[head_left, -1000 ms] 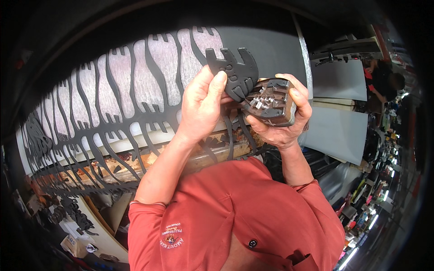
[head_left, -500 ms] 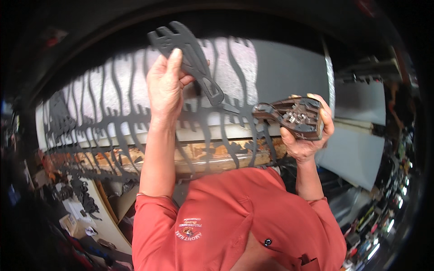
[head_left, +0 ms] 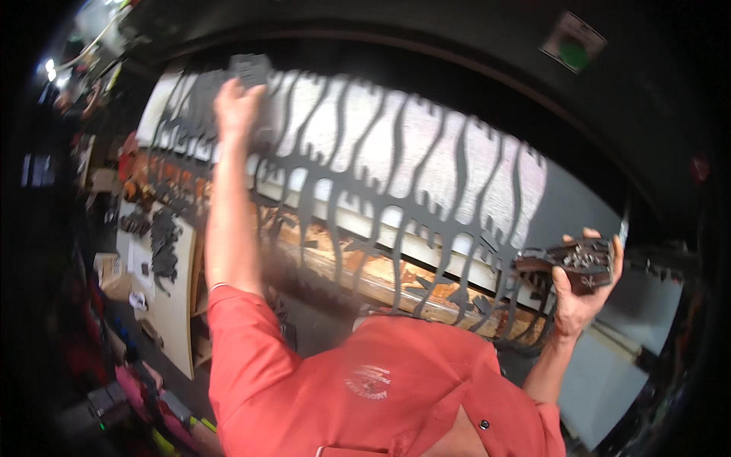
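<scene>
At the upper left, my left hand [head_left: 237, 114] grips a flat black foam-like cut-out [head_left: 253, 68], blurred by motion and partly hidden behind the fingers. It is over the far left end of the board, where several dark cut-outs [head_left: 204, 99] lie. My right hand [head_left: 582, 305] is wrapped round a sole-shaped cutting die [head_left: 582, 263] with dark walls and shiny metal bits inside, held up beside the right end of the sheet. Between the hands stretches the black sheet [head_left: 346, 180], reduced to a web of strips with gaps the shape of the cut-outs.
Under the web lies a pale board [head_left: 365, 129], its near edge worn wood [head_left: 365, 270] strewn with black scraps. An uncut dark sheet part [head_left: 571, 202] is at the right. Grey panels [head_left: 601, 388] stand below it. A side table [head_left: 179, 297] holds more black scraps at the left.
My left hand has carried the black cut-out leftward to the board's far left end. My right hand still holds the cutting die. The view has turned toward the left.
</scene>
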### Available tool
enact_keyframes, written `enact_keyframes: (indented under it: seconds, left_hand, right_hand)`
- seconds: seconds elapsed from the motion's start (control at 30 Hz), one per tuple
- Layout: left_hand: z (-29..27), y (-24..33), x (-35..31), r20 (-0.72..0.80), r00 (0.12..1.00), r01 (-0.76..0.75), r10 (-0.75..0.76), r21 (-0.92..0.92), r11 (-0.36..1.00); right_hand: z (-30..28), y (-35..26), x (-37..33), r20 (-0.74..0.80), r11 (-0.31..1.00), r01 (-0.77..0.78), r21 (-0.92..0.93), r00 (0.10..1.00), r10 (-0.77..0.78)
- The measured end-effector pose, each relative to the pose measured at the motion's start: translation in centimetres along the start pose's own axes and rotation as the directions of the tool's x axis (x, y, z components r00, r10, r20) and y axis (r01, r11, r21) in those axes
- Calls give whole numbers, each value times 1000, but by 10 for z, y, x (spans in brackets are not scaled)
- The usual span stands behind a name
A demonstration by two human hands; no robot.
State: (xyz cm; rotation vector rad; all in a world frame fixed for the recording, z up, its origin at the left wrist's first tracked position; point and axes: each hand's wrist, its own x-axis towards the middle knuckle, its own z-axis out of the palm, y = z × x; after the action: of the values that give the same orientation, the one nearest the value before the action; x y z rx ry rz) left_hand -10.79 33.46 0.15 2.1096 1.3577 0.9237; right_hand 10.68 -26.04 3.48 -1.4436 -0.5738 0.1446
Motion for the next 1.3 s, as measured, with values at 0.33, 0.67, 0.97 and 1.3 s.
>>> enact_keyframes:
  seconds: [0.33,0.67,0.97,1.3]
  left_hand:
    - [21,-34,39,3,972,-236,236,22,972]
    - [97,192,-240,487,552,-352,677,-600,718]
    - [158,235,-333,476,299,-644,827,-538,543]
    - [159,234,-329,455,295,-627,840,-571,529]
  right_hand:
    - [-32,-20,83,811,307,779,-547,584,-34]
    - [-35,46,26,200,735,125,-667,980,15]
    - [-20,76,13,224,624,266,-735,963,-147]
    - [-21,67,18,251,630,261,-732,962,-106]
